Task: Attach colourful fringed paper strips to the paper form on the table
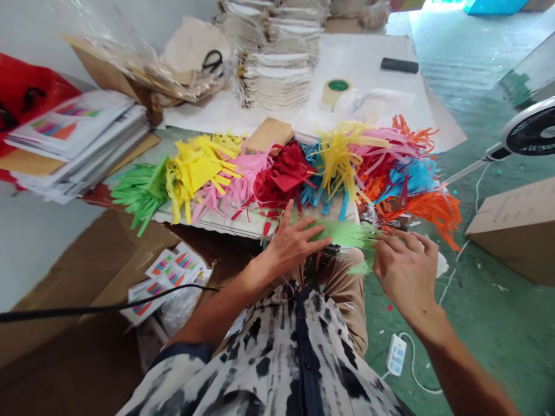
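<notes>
A strip of light green fringed tissue paper [342, 232] stretches along the front edge of the table between my two hands. My left hand [295, 237] lies with fingers spread on its left end. At the other end, my right hand [405, 260] has its fingers bent round the cut strips; its thumb is hidden. Behind them runs a row of fringed paper bundles: green [141, 190], yellow [195, 170], pink [236, 182], dark red [286, 173], blue [310, 173], pale yellow [340, 156] and orange [433, 214].
Stacked white paper packs [277, 75], a tape roll [337, 92], black scissors [212, 60] and a dark bar-shaped object [399, 65] are farther back. Printed sheets [82, 133] are piled left. A fan [531, 130], cardboard box [515, 225] and power strip [396, 355] stand or lie to the right.
</notes>
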`<action>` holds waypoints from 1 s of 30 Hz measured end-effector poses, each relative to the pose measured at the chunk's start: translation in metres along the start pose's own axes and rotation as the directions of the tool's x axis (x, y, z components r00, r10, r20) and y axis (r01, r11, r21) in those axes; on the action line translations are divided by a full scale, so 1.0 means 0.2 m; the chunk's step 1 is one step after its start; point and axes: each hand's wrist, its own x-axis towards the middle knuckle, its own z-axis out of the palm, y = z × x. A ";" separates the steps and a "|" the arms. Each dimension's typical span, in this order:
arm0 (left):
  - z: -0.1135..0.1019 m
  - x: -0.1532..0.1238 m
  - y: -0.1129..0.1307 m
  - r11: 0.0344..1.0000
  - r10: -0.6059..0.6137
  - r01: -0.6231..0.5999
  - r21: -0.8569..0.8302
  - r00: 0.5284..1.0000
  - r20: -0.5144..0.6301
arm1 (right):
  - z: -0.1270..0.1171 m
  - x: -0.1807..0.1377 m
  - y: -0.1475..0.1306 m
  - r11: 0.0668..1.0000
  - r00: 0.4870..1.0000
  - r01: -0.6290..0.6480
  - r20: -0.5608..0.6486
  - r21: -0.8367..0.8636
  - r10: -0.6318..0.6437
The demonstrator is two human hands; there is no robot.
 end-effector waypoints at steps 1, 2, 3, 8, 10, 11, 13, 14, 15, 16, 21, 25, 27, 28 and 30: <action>0.00 0.00 0.00 1.000 0.003 -0.003 0.009 1.000 -0.004 | -0.02 0.01 -0.01 1.000 0.999 -0.003 -0.037 0.003 0.003; 0.01 0.00 0.00 1.000 0.009 -0.009 0.016 1.000 -0.013 | -0.03 0.02 -0.03 0.999 0.998 0.017 -0.061 0.027 -0.016; 0.02 0.01 0.00 1.000 0.016 -0.016 0.022 1.000 -0.024 | -0.04 0.04 -0.07 0.996 0.996 0.057 -0.070 0.063 -0.053; 0.04 0.00 -0.04 0.999 0.036 -0.035 0.011 0.996 -0.080 | 0.06 0.06 -0.19 0.966 0.976 0.200 0.055 0.162 -0.211; 0.01 -0.03 -0.10 1.000 0.007 -0.007 -0.007 0.995 -0.102 | 0.11 0.05 -0.18 0.968 0.979 0.184 0.055 0.173 -0.196; -0.02 -0.05 -0.14 1.000 -0.022 0.020 -0.015 0.994 -0.105 | 0.13 0.04 -0.17 0.967 0.980 0.181 0.044 0.182 -0.192; -0.09 -0.09 -0.22 0.994 -0.106 0.105 -0.024 0.990 -0.093 | 0.14 0.04 -0.15 0.963 0.981 0.184 0.021 0.200 -0.192; -0.12 -0.11 -0.26 0.984 -0.177 0.176 -0.019 0.980 -0.095 | 0.15 0.04 -0.15 0.961 0.981 0.185 0.012 0.207 -0.192; -0.16 -0.13 -0.29 0.965 -0.261 0.263 -0.003 0.958 -0.115 | 0.15 0.04 -0.14 0.959 0.982 0.185 0.005 0.214 -0.190; -0.19 -0.14 -0.31 0.932 -0.355 0.362 0.019 0.922 -0.152 | 0.14 0.04 -0.14 0.958 0.982 0.183 0.001 0.219 -0.188; -0.17 -0.08 -0.22 0.859 -0.465 0.513 0.014 0.790 -0.399 | 0.14 0.06 -0.15 0.956 0.984 0.173 -0.005 0.236 -0.177; 0.00 0.02 0.01 0.989 -0.020 -0.009 -0.145 0.980 -0.199 | 0.15 0.07 -0.12 0.953 0.982 0.179 0.011 0.243 -0.188; 0.08 0.03 0.07 0.982 0.002 -0.025 -0.189 0.993 -0.121 | 0.14 0.08 -0.10 0.952 0.980 0.182 0.027 0.246 -0.195; 0.11 0.02 0.09 0.982 -0.011 -0.007 -0.190 0.996 -0.092 | 0.14 0.08 -0.09 0.951 0.980 0.183 0.029 0.249 -0.196; 0.14 -0.01 0.10 0.986 -0.029 0.019 -0.164 0.998 -0.054 | 0.13 0.08 -0.09 0.948 0.980 0.186 0.019 0.258 -0.197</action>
